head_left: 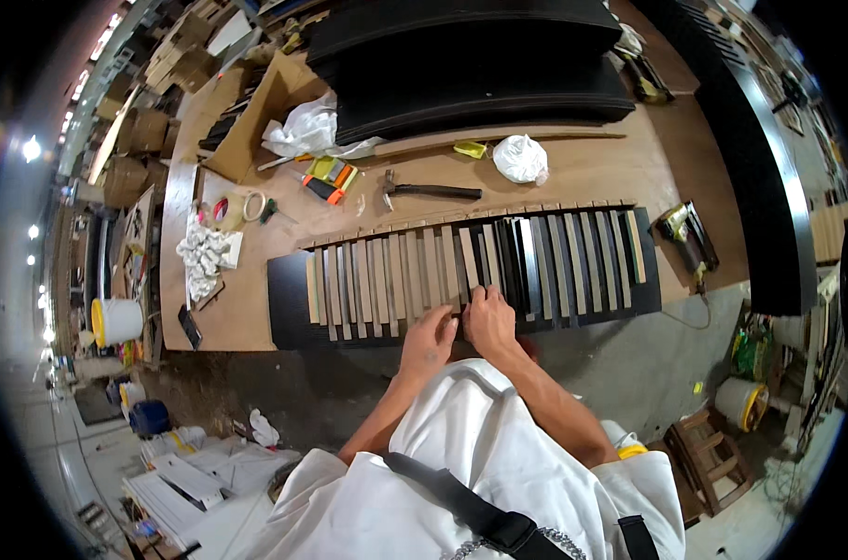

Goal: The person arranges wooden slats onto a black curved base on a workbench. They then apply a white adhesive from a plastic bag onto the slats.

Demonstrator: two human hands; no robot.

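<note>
A row of narrow wooden strips [410, 275] with dark gaps between them lies across a long black panel [289, 303] at the table's near edge. My right hand [489, 322] is closed at the near end of a slightly slanted strip [469, 257] mid-row, its fingertips bent over that end. Close beside it, my left hand [429, 343] bends its fingers around the near ends of neighbouring strips; what lies in them is hidden. Right of my hands, several darker, shinier strips [530, 266] stand among the wooden ones.
Behind the row lie a hammer [433, 191], an orange-and-black tool [329, 187] and a white bundle [520, 159]. Black panels [480, 75] are stacked at the back. A nail gun [690, 243] with a hose rests at right, tape rolls [254, 206] and crumpled white cloth [203, 247] at left.
</note>
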